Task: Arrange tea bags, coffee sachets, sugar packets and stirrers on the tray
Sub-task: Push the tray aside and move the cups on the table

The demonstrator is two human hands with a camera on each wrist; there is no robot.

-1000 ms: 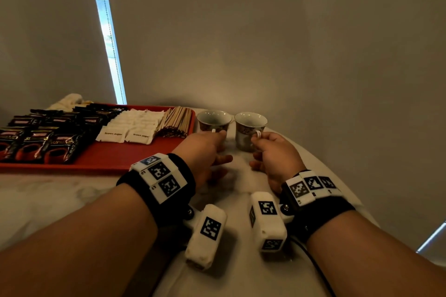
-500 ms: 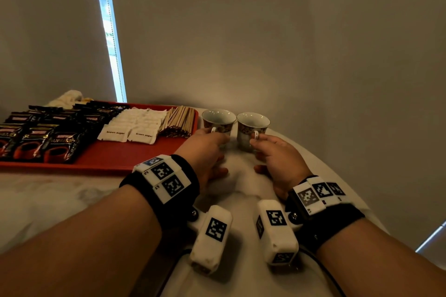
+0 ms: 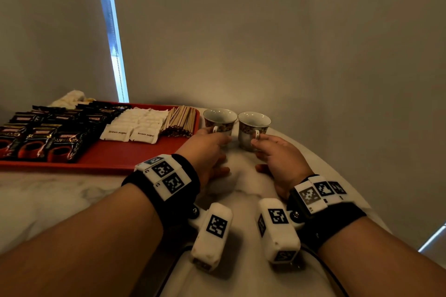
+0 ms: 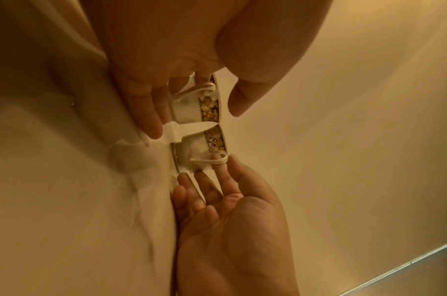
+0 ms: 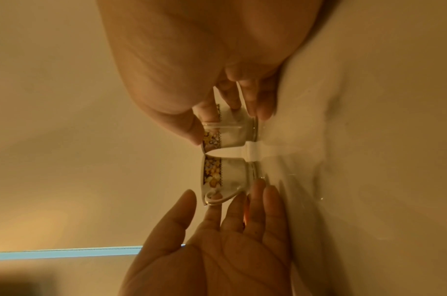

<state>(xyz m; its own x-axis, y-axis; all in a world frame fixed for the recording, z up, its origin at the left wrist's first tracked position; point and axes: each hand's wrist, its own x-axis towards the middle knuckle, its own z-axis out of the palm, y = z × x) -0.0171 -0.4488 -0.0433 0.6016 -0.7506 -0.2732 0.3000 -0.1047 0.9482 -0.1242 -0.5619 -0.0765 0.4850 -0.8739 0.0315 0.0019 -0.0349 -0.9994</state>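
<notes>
Two small floral cups stand rim to rim on the white table, just right of the red tray [image 3: 96, 166]. My left hand [image 3: 212, 135] reaches the left cup [image 3: 219, 118]; its index fingertip touches the handle, the fingers are straight and the thumb stays apart. My right hand [image 3: 258, 142] pinches the handle of the right cup [image 3: 253, 123] between thumb and index finger. The left wrist view shows the left cup [image 4: 192, 108] and right cup [image 4: 197, 146]. On the tray lie black coffee sachets [image 3: 36, 142], white sugar packets [image 3: 135, 125] and wooden stirrers [image 3: 179, 120].
A crumpled pale cloth [image 3: 67, 99] lies behind the tray's far left corner. A grey wall stands close behind the cups and tray. The round table's edge [image 3: 337, 176] curves away to the right of my right wrist.
Both cups stay where they were. My hands remain at the handles while my wrists have drawn slightly back toward me.
</notes>
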